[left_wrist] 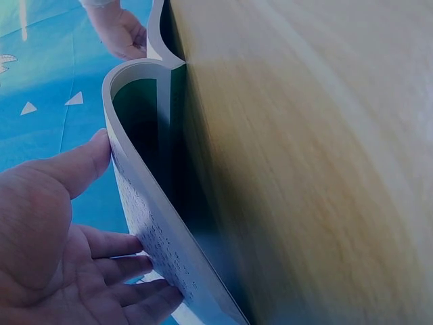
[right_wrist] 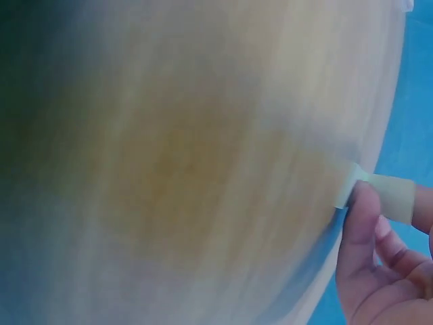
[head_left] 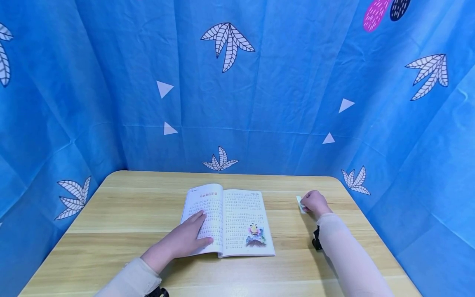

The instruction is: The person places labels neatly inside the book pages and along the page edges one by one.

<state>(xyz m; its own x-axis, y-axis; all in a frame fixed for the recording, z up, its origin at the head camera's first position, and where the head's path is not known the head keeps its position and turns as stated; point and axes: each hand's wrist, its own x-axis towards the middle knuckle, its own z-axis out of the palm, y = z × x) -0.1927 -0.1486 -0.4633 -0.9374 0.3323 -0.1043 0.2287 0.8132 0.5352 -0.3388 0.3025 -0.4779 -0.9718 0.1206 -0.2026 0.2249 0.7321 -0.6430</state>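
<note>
An open book [head_left: 243, 212] is shown at lower centre of the head view; its left page [head_left: 204, 202] is touched by the left hand [head_left: 185, 238], thumb spread from the fingers. Right of centre, a pale slip [head_left: 299, 203] is pinched by the right hand [head_left: 314, 203]. The slip (apparently paper) is judged light, flexible, easily creased, and best held by one edge.

An open book [head_left: 237, 220] is lying with 2 printed pages [head_left: 243, 204] up, the left hand [head_left: 187, 238] resting on the left page [head_left: 205, 202]; rightward, the right hand [head_left: 315, 203] is pinching a pale slip [right_wrist: 397, 198].
</note>
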